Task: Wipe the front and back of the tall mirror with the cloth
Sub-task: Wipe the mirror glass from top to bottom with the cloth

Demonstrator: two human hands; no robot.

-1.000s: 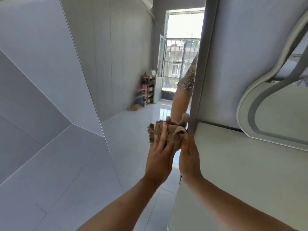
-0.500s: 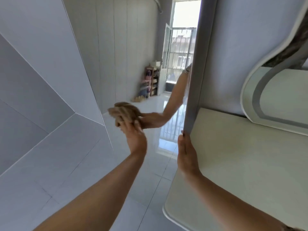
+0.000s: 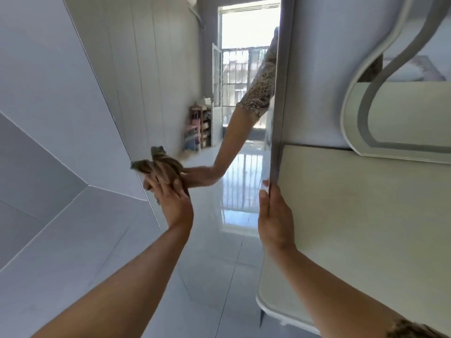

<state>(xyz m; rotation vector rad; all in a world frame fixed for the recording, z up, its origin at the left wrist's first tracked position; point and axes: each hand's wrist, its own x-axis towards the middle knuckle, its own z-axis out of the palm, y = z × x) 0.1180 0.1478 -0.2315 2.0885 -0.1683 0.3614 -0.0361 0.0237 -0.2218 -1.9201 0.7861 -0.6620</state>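
The tall mirror point(image 3: 219, 106) stands upright in front of me, its glass reflecting a tiled floor, a barred window and my own arm. My left hand point(image 3: 170, 198) presses a crumpled brown cloth point(image 3: 162, 167) flat against the glass near the mirror's left edge. My right hand point(image 3: 274, 215) grips the mirror's grey right edge point(image 3: 280, 93), thumb on the front and fingers behind. The back of the mirror is hidden.
A cream desk top point(image 3: 353, 228) with a rounded corner sits right behind the mirror's right edge. A curved white-framed vanity mirror point(image 3: 361, 98) hangs above it. Grey tiled wall panels point(image 3: 48, 118) lie to the left.
My left hand has carried the cloth leftward across the glass, from beside the right edge to the left edge. My right hand has kept hold of the right edge.
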